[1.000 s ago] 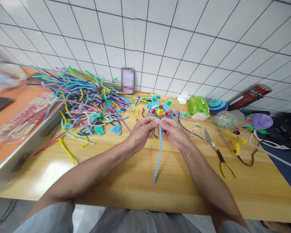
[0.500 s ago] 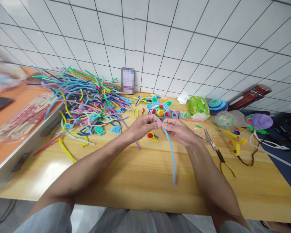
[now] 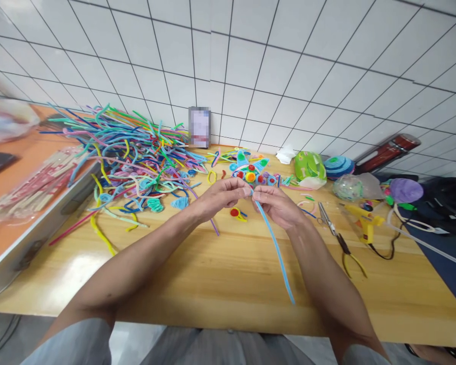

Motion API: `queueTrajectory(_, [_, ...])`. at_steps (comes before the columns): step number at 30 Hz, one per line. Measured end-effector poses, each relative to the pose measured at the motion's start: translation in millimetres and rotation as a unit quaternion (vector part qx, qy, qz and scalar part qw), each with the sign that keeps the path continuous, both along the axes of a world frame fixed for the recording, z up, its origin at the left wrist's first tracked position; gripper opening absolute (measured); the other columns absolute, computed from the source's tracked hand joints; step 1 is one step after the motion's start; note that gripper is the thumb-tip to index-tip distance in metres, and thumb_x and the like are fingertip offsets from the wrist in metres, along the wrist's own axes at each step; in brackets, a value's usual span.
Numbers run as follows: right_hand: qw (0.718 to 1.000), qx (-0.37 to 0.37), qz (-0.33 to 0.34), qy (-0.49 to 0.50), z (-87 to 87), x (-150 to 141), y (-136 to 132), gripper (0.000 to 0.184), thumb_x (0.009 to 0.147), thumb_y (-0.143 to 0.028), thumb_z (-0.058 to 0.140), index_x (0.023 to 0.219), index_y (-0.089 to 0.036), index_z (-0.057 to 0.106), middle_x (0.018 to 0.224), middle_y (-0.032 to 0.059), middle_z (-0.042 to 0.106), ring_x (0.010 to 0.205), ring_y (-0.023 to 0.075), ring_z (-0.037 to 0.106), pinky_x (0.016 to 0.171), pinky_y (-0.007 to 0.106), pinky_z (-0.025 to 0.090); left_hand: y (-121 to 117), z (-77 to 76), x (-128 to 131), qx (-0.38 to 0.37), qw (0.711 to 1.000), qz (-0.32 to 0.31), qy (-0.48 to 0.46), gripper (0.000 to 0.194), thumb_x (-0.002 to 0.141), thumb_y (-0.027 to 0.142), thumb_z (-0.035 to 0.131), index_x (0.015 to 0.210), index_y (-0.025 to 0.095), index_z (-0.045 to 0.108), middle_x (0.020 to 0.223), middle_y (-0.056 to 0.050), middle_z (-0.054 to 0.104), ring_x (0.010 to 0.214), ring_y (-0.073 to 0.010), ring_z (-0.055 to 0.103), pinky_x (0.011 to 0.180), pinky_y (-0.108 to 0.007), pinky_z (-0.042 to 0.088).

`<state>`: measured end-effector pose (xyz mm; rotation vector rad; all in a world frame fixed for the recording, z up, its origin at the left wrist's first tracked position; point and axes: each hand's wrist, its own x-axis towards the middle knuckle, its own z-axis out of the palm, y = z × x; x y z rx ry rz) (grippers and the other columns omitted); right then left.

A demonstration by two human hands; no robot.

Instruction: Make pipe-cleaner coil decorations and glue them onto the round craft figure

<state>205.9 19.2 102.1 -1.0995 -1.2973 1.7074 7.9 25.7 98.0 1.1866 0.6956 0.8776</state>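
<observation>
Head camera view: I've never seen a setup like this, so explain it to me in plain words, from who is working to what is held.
There is no machine here, only a person's two bare hands. The camera is worn on the head and looks forward and down, so the forearms reach in from the bottom of the picture.

The left hand and right hand meet, fingertips pinching a light blue fuzzy stem near its upper end; the rest hangs down.

On the wooden table, a tangled pile of colourful stems lies to the left. Beyond the hands sits a colourful fuzzy piece. To the right are scissors, yellow-handled pliers and a yellow glue gun.
</observation>
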Motion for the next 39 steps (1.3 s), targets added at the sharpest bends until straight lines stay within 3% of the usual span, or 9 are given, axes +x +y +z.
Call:
queueTrajectory(6, [1.0, 0.009, 0.017, -0.005, -0.3, -1.3, -1.7, 0.039, 0.066, -0.049, 0.089, 0.067, -0.019, 0.065, 0.062, -0.004, 0.052, 0.057, 0.0092, 0.041, 0.054, 0.025, 0.03, 0.3, 6.6, -4.5, 0.048, 0.997, -0.001, 0.056, 0.038, 0.072, 0.047, 0.085, 0.078, 0.015, 0.066, 0.06, 0.006, 0.047, 0.054, -0.0056, 0.034, 0.05, -0.02, 0.023])
queueTrajectory(13, [0.998, 0.054, -0.036, 0.004, -16.5, -13.6, -0.7, 0.041, 0.073, -0.058, 0.083, 0.075, -0.021, 0.065, 0.067, -0.003, 0.056, 0.059, 0.011, 0.046, 0.055, 0.026, 0.037, -13.3, -19.3, 20.1, -0.062, 0.985, 0.116, -0.107, 0.044, 0.069, 0.052, 0.086, 0.076, 0.016, 0.062, 0.055, 0.008, 0.041, 0.046, -0.0037, 0.026, 0.044, -0.02, 0.02])
queueTrajectory(17, [0.985, 0.141, -0.09, -0.034, -20.9, -19.4, -4.0, 0.036, 0.078, -0.053, 0.079, 0.089, -0.022, 0.064, 0.077, -0.0021, 0.064, 0.066, 0.0124, 0.054, 0.061, 0.026, 0.043, -20.4, -21.7, 28.3, -0.106, 0.968, 0.184, -0.136, 0.043, 0.067, 0.048, 0.088, 0.079, 0.015, 0.063, 0.061, 0.006, 0.048, 0.046, -0.0029, 0.03, 0.044, -0.019, 0.021])
queueTrajectory(21, [0.948, 0.267, -0.124, -0.124, -15.3, -17.1, -9.1, 0.02, 0.086, -0.039, 0.072, 0.094, -0.022, 0.064, 0.081, -0.0007, 0.069, 0.072, 0.0139, 0.062, 0.069, 0.028, 0.049, -17.6, -20.7, 25.6, -0.084, 0.97, 0.188, -0.13, 0.04, 0.071, 0.048, 0.085, 0.08, 0.016, 0.062, 0.065, 0.006, 0.049, 0.047, -0.003, 0.031, 0.045, -0.02, 0.023])
queueTrajectory(25, [0.888, 0.364, -0.143, -0.244, -3.7, -7.1, -11.8, 0.006, 0.091, -0.027, 0.065, 0.091, -0.022, 0.068, 0.081, 0.0002, 0.071, 0.071, 0.0143, 0.062, 0.069, 0.03, 0.049, -6.9, -17.6, 13.5, 0.038, 0.992, 0.116, -0.013, 0.033, 0.082, 0.048, 0.077, 0.087, 0.016, 0.068, 0.063, 0.006, 0.049, 0.052, -0.0063, 0.036, 0.049, -0.021, 0.028])
queueTrajectory(28, [0.84, 0.425, -0.143, -0.304, 2.7, -0.7, -12.2, 0.004, 0.091, -0.022, 0.065, 0.089, -0.023, 0.069, 0.082, 0.0009, 0.071, 0.075, 0.0164, 0.064, 0.072, 0.031, 0.05, 0.4, -14.6, 4.9, 0.134, 0.983, 0.1, 0.081, 0.028, 0.082, 0.043, 0.076, 0.087, 0.016, 0.069, 0.072, 0.002, 0.057, 0.059, -0.0079, 0.041, 0.054, -0.022, 0.031])
queueTrajectory(31, [0.803, 0.475, -0.133, -0.335, 4.6, 1.2, -12.4, 0.007, 0.09, -0.018, 0.065, 0.087, -0.023, 0.068, 0.084, 0.0018, 0.07, 0.079, 0.0179, 0.066, 0.074, 0.031, 0.05, 4.2, -15.1, 1.4, 0.166, 0.976, 0.093, 0.108, 0.028, 0.083, 0.043, 0.073, 0.084, 0.016, 0.068, 0.073, 0.001, 0.059, 0.06, -0.0091, 0.042, 0.056, -0.023, 0.031])
queueTrajectory(34, [0.785, 0.501, -0.124, -0.343, 3.4, -0.1, -12.5, 0.009, 0.091, -0.015, 0.064, 0.089, -0.023, 0.067, 0.085, 0.0019, 0.069, 0.081, 0.0179, 0.065, 0.074, 0.031, 0.051, 5.3, -18.5, 1.8, 0.174, 0.973, 0.098, 0.114, 0.027, 0.084, 0.043, 0.071, 0.082, 0.016, 0.068, 0.072, 0.001, 0.059, 0.063, -0.0102, 0.044, 0.059, -0.024, 0.034])
queueTrajectory(39, [0.781, 0.513, -0.144, -0.325, -3.3, -9.1, -15.2, 0.01, 0.092, -0.014, 0.063, 0.091, -0.023, 0.068, 0.08, 0.0006, 0.068, 0.076, 0.0167, 0.063, 0.071, 0.03, 0.049, 0.9, -20.0, 7.0, 0.161, 0.976, 0.13, 0.07, 0.028, 0.084, 0.043, 0.071, 0.082, 0.016, 0.067, 0.074, 0.001, 0.06, 0.066, -0.0109, 0.047, 0.063, -0.024, 0.038])
